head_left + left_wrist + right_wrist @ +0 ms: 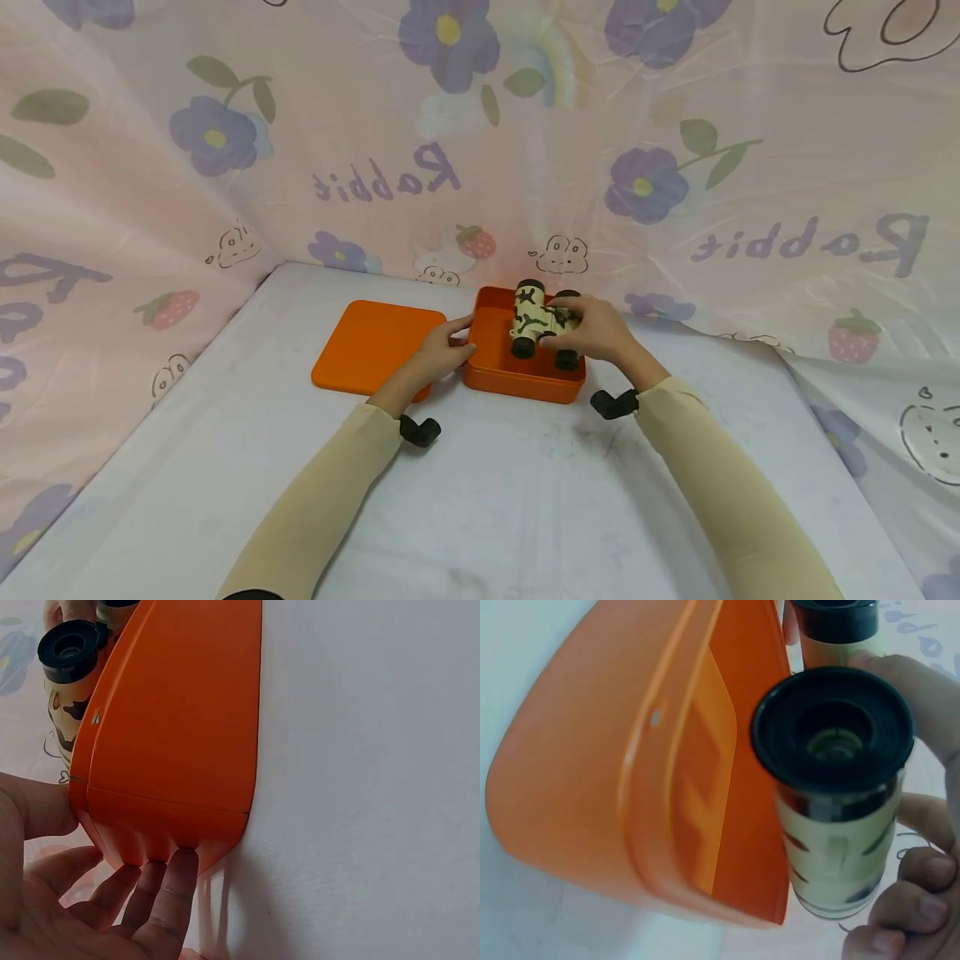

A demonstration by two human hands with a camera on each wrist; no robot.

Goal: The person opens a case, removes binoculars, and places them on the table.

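My right hand [596, 329] grips a pair of camouflage binoculars [530, 321], cream with dark patches and black ends. Thumb and fingers hold it around the middle and right barrel, over the open orange box [525, 389]. In the right wrist view, one black eyepiece [832, 735] faces the camera beside the box rim. At the box's left end, my left hand [438, 350] holds the wall. The left wrist view shows its thumb [45, 806] at the rim and the fingertips [180, 874] against the outside.
A flat orange lid [375, 346] lies left of the box, partly behind my left forearm. Both rest on a white-covered table [510, 492]. A pink cloth [525, 167] printed with flowers and rabbits hangs behind and at the sides.
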